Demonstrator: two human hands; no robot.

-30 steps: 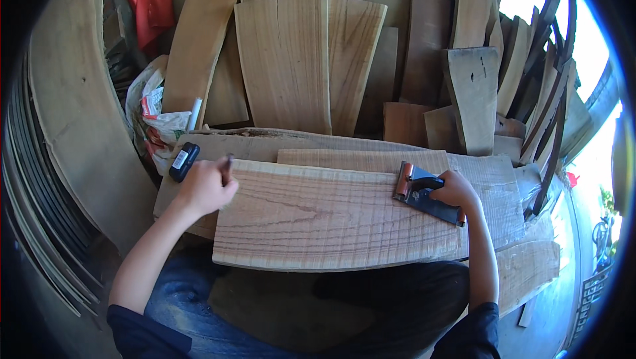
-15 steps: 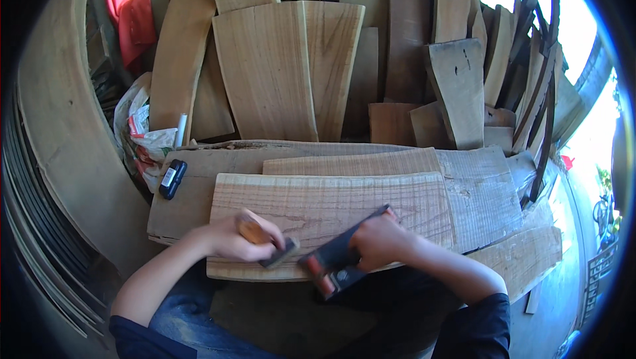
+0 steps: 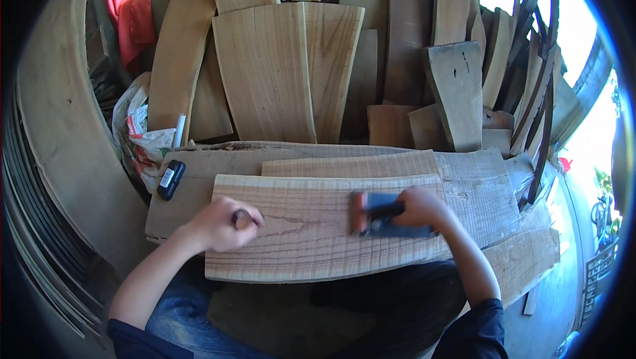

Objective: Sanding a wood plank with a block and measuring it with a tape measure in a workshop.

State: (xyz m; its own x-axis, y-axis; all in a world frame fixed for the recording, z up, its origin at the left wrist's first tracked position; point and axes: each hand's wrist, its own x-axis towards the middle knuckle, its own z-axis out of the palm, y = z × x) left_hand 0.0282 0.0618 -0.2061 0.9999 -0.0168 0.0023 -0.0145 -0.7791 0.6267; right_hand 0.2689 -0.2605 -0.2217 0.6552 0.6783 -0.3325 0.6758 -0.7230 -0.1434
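Observation:
A pale, grained wooden board (image 3: 298, 253) lies across in front of me, over other boards. My left hand (image 3: 222, 225) is closed around a tool's wooden handle (image 3: 242, 218) above the board's left end; the tool's head is hidden now. Over the right half of the board, my right hand (image 3: 424, 208) grips a flat dark hand tool (image 3: 397, 232) with a black handle and a red front end. It looks like a hand plane or a sanding block, blurred by motion, and lies level along the board.
Under the board are a second plank (image 3: 351, 164) and a wide, rough slab (image 3: 480, 180). A small black case (image 3: 171, 180) rests on the slab's left end, near a plastic bag (image 3: 156, 140). Several boards (image 3: 265, 74) stand upright behind; another plank (image 3: 523, 263) lies at right.
My right hand has moved the dark tool up and right and turned it from tilted to level over the board. My left hand has drawn slightly left, turning its tool's head out of sight.

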